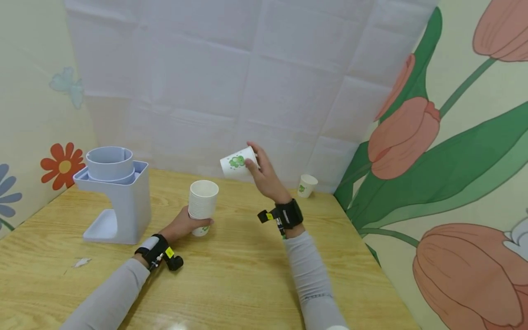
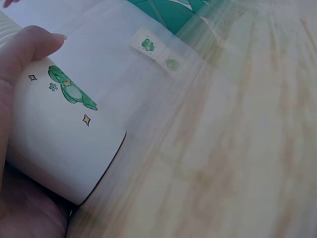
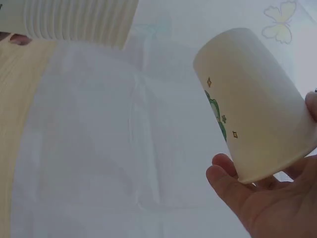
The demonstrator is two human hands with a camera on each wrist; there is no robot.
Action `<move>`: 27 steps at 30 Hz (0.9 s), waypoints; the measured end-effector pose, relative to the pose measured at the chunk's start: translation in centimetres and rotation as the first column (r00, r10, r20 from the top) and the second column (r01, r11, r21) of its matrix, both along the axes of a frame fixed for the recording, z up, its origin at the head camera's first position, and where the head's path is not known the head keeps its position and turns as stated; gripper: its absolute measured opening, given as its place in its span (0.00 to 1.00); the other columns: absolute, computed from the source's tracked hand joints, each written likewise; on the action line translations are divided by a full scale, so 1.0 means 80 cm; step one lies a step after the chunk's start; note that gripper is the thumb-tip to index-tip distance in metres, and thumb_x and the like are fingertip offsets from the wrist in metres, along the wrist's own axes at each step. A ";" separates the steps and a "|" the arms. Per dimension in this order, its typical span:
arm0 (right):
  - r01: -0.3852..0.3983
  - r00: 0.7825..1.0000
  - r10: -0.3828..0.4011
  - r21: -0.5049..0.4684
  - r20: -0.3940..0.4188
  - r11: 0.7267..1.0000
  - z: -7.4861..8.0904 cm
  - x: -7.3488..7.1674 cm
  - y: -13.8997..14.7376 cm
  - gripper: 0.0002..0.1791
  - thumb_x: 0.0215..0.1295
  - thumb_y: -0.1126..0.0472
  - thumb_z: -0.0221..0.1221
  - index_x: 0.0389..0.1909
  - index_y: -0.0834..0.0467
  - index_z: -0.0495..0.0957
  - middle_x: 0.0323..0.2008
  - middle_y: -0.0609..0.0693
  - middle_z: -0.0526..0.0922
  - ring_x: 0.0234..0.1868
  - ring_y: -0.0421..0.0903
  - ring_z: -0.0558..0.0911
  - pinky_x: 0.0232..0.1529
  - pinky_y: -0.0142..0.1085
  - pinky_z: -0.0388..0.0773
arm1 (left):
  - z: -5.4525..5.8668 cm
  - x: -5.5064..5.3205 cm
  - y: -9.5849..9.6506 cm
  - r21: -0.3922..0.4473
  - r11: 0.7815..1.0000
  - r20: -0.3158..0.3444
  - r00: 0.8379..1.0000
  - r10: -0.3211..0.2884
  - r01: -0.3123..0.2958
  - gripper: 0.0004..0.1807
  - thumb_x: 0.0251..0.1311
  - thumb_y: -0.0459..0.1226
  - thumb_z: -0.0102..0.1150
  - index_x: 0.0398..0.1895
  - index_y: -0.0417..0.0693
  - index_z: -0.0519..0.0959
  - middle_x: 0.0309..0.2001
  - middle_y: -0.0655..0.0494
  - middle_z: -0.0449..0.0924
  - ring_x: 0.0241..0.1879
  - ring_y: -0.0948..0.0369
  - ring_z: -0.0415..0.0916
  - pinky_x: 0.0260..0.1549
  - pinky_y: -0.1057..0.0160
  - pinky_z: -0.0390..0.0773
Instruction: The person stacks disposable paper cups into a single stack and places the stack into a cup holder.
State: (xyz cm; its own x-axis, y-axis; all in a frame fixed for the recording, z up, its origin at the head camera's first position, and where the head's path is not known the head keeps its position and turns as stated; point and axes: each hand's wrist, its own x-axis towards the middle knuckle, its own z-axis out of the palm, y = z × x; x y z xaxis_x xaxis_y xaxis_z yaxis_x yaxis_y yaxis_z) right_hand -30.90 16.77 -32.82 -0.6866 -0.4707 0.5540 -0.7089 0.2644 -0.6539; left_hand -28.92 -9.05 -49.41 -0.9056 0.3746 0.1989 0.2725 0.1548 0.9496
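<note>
My left hand (image 1: 184, 224) grips a tall stack of nested white paper cups (image 1: 203, 200) near its lower end, thumb across the front. In the left wrist view the lowest cup (image 2: 59, 134) shows a green cartoon print and small yellow stars. Up and to the right, my right hand (image 1: 266, 174) holds a single paper cup (image 1: 237, 162) in the air by its rim end, tilted so its base points left. The right wrist view shows fingers and thumb around the rim of that cup (image 3: 252, 104), with the stack's ridged rims (image 3: 79, 22) at upper left.
Another paper cup (image 1: 307, 186) stands at the table's back right, by the wall sheet. On the left is a pale blue stand (image 1: 136, 206) with a round holder (image 1: 109, 164) on top. A white scrap (image 1: 81, 262) lies on the wooden table (image 1: 231, 284) in front of it.
</note>
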 end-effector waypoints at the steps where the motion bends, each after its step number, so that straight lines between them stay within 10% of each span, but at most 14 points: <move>1: -0.017 1.000 0.017 -0.014 -0.012 1.000 -0.001 0.001 -0.006 0.37 0.79 0.47 0.44 0.79 0.62 0.48 0.61 0.67 0.66 0.53 0.56 0.75 0.45 0.41 0.80 | 0.001 0.000 0.000 0.000 1.000 -0.003 1.000 -0.001 0.001 0.37 0.62 0.37 0.69 0.70 0.37 0.62 0.62 0.36 0.72 0.63 0.43 0.71 0.63 0.41 0.70; 10: -0.063 0.990 0.070 0.060 -0.123 0.996 -0.021 0.006 -0.045 0.32 0.80 0.61 0.48 0.79 0.64 0.51 0.65 0.67 0.64 0.60 0.59 0.73 0.55 0.43 0.79 | 0.001 0.001 0.001 -0.010 1.000 -0.022 1.000 -0.015 0.015 0.35 0.63 0.37 0.68 0.69 0.38 0.62 0.62 0.36 0.72 0.63 0.42 0.70 0.64 0.39 0.69; 17: -0.007 0.974 0.044 0.164 -0.224 0.986 -0.029 0.010 -0.063 0.31 0.76 0.65 0.54 0.76 0.64 0.58 0.74 0.62 0.62 0.75 0.55 0.62 0.76 0.47 0.58 | 0.001 0.000 0.001 0.001 1.000 -0.017 1.000 -0.015 0.015 0.36 0.62 0.37 0.68 0.70 0.38 0.62 0.63 0.36 0.71 0.64 0.42 0.70 0.64 0.39 0.69; 27: -0.018 0.963 0.092 0.280 -0.253 0.960 -0.044 0.013 -0.082 0.30 0.77 0.63 0.54 0.76 0.61 0.60 0.75 0.61 0.61 0.77 0.54 0.60 0.75 0.49 0.61 | -0.001 -0.001 -0.001 -0.002 1.000 -0.014 1.000 -0.013 0.013 0.38 0.62 0.36 0.68 0.71 0.38 0.61 0.64 0.35 0.71 0.65 0.40 0.69 0.63 0.38 0.70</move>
State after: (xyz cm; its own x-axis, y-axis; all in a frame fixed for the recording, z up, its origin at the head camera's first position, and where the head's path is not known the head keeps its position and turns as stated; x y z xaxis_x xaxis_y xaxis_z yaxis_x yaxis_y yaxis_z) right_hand -29.86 10.18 -36.37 -0.5038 -0.6616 0.5554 -0.8633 0.3616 -0.3522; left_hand -29.01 -9.12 -49.49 -0.8977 0.3867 0.2109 0.2879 0.1528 0.9454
